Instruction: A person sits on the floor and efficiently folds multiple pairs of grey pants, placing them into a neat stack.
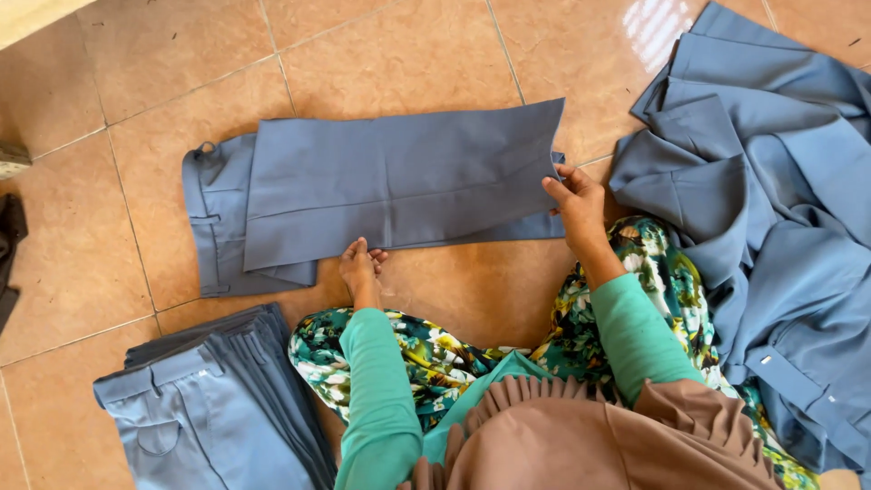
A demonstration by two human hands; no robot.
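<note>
A pair of blue-grey trousers lies folded in half on the tiled floor in front of me, waistband at the left. My left hand rests on the near edge of the folded cloth, fingers pinching it. My right hand grips the right end of the fold, at the trouser hems. Both arms wear teal sleeves, and a floral skirt covers my knees.
A stack of folded blue trousers sits at the lower left. A loose heap of unfolded blue trousers spreads along the right side. A dark object lies at the left edge. Orange floor tiles surround everything.
</note>
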